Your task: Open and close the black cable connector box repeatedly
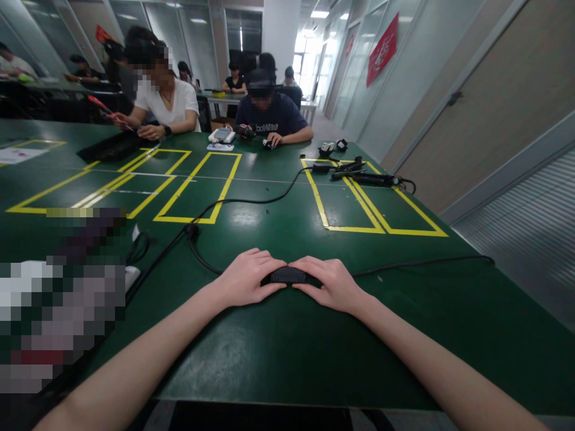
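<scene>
A small black box-like device (288, 275) rests on the green table (251, 359), near the middle of the view. My left hand (251, 276) grips its left end between fingers and thumb. On its right end, my right hand (330, 281) holds it the same way, the fingertips of both hands nearly meeting at its top edge. A black cable (204, 258) runs up to my left hand, and another cable (422, 261) leads off to the right from behind my right hand.
Yellow tape rectangles (215, 220) mark the table beyond my hands. Black tools (372, 179) and white-and-black parts (327, 148) lie at the back right. Across the table sit a person in white (173, 108) and a person in dark blue (274, 117). Blurred items fill the left.
</scene>
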### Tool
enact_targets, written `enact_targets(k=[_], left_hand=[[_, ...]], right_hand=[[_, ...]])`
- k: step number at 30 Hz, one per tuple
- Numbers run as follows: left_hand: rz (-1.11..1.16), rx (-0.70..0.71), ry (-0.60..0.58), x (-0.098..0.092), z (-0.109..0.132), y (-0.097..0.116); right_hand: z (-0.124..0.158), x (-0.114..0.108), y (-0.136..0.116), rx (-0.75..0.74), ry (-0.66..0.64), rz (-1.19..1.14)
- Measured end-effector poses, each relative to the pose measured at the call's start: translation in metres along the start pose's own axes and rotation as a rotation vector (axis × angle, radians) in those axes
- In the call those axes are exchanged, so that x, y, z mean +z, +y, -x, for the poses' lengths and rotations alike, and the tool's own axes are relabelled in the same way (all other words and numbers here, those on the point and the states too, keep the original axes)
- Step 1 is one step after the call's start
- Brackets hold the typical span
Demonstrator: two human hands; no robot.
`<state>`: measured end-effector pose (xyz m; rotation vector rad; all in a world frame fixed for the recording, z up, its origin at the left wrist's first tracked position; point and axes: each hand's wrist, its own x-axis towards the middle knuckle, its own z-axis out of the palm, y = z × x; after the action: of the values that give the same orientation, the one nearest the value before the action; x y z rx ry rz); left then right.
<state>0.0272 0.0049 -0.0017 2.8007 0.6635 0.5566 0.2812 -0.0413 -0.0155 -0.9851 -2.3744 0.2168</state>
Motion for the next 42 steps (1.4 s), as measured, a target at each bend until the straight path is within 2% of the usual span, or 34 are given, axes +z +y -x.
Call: enact_targets(k=[5,11,19,26,32,37,40,42], left_hand=[[-0.050,0.044,0.004,0.000,-0.001,-0.002],[-0.092,0.029,0.060,0.003,-0.003,-0.003],[-0.217,0.172,-0.033,0.010,-0.008,0.001],[-0.225,0.171,-0.026,0.012,-0.011,0.003],[-0.208,0.150,-0.008,0.017,-0.011,0.003],[-0.226,0.132,0.047,0.018,-0.012,0.002],[-0.240,0.109,0.168,0.012,-0.012,0.001],[-0.258,0.068,0.275,0.007,-0.010,0.000]], right_hand=[[-0.001,0.002,-0.002,0.077,-0.040,-0.048],[0.001,0.005,-0.001,0.062,0.013,-0.001],[0.000,-0.005,-0.005,0.353,-0.187,-0.472],[-0.004,-0.019,-0.006,0.245,-0.225,-0.230],[-0.004,-0.031,-0.006,0.195,-0.294,-0.261],[-0.002,-0.028,0.001,0.359,-0.269,-0.600],[-0.002,-0.029,0.012,0.530,-0.187,-0.864],[-0.003,-0.035,0.021,0.655,-0.058,-0.949]])
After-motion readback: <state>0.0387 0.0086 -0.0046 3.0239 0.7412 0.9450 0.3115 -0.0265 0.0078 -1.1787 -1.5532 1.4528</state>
